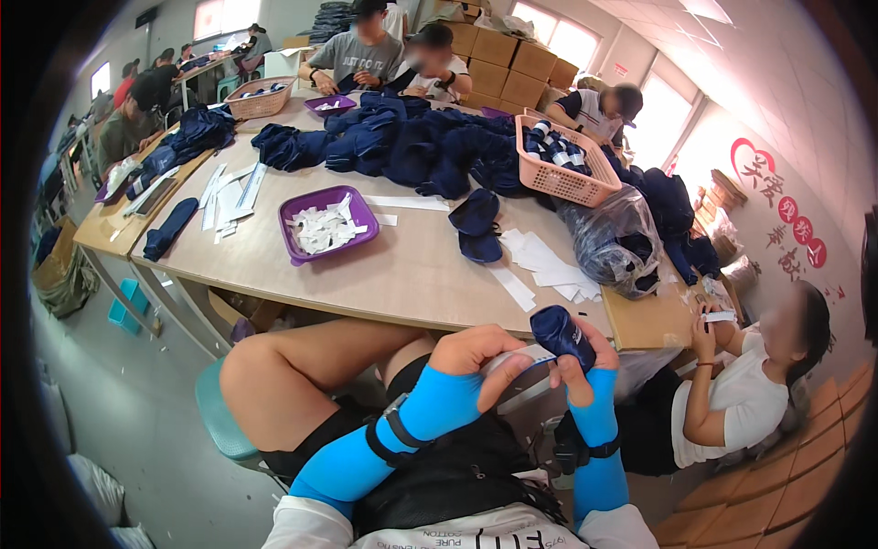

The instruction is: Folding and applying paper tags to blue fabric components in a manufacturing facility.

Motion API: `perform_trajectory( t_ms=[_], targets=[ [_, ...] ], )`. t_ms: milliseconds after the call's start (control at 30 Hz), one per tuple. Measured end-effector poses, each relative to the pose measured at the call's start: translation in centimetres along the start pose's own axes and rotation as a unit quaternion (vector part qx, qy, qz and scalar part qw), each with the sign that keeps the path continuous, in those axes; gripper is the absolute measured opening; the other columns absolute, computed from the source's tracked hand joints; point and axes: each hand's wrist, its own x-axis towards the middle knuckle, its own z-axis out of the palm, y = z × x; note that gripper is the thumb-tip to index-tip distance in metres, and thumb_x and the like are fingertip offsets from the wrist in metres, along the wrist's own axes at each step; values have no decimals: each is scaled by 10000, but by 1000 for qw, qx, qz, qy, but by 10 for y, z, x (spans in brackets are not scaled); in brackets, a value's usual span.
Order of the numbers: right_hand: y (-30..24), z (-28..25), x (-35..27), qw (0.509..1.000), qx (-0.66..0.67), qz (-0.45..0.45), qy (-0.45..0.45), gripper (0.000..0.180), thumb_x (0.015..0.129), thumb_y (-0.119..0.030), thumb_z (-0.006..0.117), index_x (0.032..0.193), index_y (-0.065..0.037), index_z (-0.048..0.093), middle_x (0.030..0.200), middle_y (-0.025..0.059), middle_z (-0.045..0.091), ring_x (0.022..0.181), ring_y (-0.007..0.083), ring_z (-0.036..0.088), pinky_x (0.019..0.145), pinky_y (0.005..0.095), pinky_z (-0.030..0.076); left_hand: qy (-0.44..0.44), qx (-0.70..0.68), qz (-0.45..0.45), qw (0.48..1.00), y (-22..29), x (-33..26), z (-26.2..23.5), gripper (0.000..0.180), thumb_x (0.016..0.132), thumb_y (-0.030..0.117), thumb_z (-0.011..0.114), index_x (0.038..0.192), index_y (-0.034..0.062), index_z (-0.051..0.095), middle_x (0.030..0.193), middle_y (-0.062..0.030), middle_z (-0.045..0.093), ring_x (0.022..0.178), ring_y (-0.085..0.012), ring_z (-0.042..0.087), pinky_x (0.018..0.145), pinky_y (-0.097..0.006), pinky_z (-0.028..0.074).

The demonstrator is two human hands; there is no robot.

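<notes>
Over my lap, at the table's near edge, I hold a small navy fabric roll (560, 333) upright in my right hand (594, 359), fingers wrapped round it. My left hand (477, 359) pinches a white paper strip (529, 355) with blue marks, whose far end reaches the roll. Bright blue sleeves cover both forearms. Just beyond my hands, a folded navy fabric piece (477, 224) and loose white paper strips (547, 265) lie on the table (402, 293). A purple basket (285, 240) there holds many small white paper pieces.
A navy fabric heap (402, 142) spans the table's far side. At right stand a pink basket (567, 186) of banded navy rolls and a clear plastic bag (611, 242). A person (732, 389) sits close on my right; others work across the table. A teal stool (219, 412) is under me.
</notes>
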Motion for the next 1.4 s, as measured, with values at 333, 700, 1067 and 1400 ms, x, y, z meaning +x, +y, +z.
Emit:
perform_trajectory(
  t_ms=[333,700,1067,1400],
  targets=[
    [2,30,3,998,-57,0,4,572,903,-66,779,1435,35,593,1126,106,725,848,115,702,704,252,585,55,-140,-97,984,8,-5,9,146,979,124,769,912,5,717,790,17,682,732,-16,532,652,-206,447],
    [5,20,3,990,-138,-33,-13,614,836,-65,828,1417,-18,637,1096,150,768,957,144,715,863,300,572,15,-35,-168,985,-19,-1,8,267,947,211,818,832,-6,715,725,19,664,699,-27,531,606,-222,437],
    [2,16,-5,983,-169,-58,-32,542,847,-33,778,1377,-32,661,1115,157,766,1001,155,719,890,304,572,-21,-81,-190,978,-26,-4,17,208,989,202,768,1011,-4,753,841,35,692,780,-26,545,688,-208,452],
    [3,15,-10,993,-87,-66,-45,577,812,-24,722,1383,0,640,1140,171,741,1039,161,699,926,310,554,-17,-127,-179,976,-38,-10,25,199,998,114,726,1163,5,745,1055,-33,770,951,-61,651,882,-246,520]
  ],
)
